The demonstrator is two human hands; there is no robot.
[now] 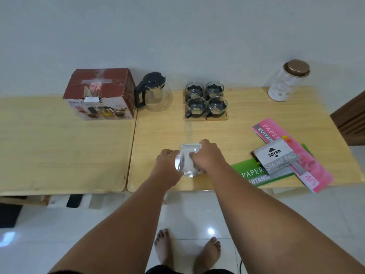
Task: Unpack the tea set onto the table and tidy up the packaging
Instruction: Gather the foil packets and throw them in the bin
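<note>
Both hands, left hand point(167, 161) and right hand point(207, 155), fingers closed on a clear plastic wrapper point(187, 161) at the counter's point(158, 135) near edge. Behind: box point(100, 95), teapot point(154, 93), four cups point(206, 99) on coasters.

Even, soft indoor light, moderately bright, shadows faint. Lamp glare spot on the floor tiles point(211, 232) at 6 o'clock, bluish reflection at 8 o'clock. Shiny glint on the plastic wrap point(188, 159) near centre. Whole frame slightly soft; wide-angle bending curves the table point(65, 155) edges outward.
</note>
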